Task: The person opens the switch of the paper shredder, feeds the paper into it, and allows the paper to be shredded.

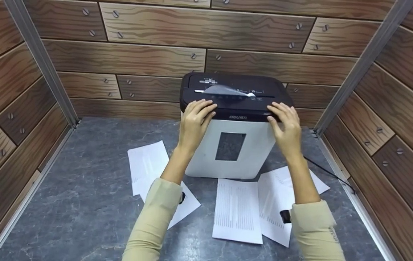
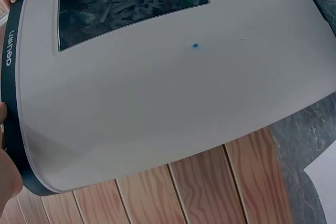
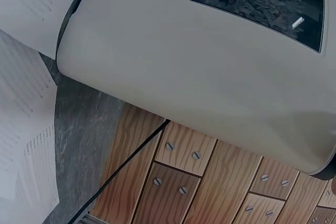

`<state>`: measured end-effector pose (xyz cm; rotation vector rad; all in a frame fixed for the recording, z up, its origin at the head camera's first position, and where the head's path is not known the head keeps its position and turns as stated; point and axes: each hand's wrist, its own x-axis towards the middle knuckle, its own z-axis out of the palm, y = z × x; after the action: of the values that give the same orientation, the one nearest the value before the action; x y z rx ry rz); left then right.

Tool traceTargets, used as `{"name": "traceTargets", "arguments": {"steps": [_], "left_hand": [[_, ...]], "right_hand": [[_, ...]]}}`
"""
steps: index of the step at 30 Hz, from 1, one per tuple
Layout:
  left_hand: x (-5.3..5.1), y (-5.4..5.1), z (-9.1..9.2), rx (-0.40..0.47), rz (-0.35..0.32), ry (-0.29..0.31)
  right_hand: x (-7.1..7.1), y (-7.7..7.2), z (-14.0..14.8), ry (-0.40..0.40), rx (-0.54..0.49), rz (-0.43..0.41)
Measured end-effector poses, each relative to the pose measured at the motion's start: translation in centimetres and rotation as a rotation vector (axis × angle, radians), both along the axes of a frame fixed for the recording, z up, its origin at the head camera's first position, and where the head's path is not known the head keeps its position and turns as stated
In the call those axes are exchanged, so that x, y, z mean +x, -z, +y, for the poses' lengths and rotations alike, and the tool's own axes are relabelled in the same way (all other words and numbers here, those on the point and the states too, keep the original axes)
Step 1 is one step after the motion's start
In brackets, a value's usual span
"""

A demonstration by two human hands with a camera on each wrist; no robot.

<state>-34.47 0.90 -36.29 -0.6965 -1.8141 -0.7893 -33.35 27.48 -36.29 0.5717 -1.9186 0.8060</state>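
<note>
A paper shredder with a black top and a light body stands at the back of the table. A thin sheet, mostly see-through looking, sticks out of its top slot. My left hand holds the left front corner of the black top, fingers over the rim and thumb towards the front. At the right front corner my right hand grips likewise, its thumb against the front. Paper shreds show behind the window. In the right wrist view the hand is out of sight.
Printed sheets lie in front of the shredder, with more papers to its left and right. A black cord runs from behind it to the right edge. Wood-patterned walls enclose the grey table.
</note>
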Motion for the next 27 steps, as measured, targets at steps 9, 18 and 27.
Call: {"name": "traceTargets", "arguments": {"steps": [9, 18, 27], "left_hand": [[0.17, -0.14, 0.06, 0.008, -0.034, 0.006], [0.19, -0.2, 0.02, 0.017, -0.04, 0.011], [0.18, -0.14, 0.02, 0.021, -0.033, 0.021]], "right_hand": [[0.11, -0.07, -0.07, 0.007, -0.008, -0.024], [0.08, -0.11, -0.11, 0.006, -0.011, -0.034], [0.15, -0.06, -0.17, 0.001, -0.022, -0.032]]}}
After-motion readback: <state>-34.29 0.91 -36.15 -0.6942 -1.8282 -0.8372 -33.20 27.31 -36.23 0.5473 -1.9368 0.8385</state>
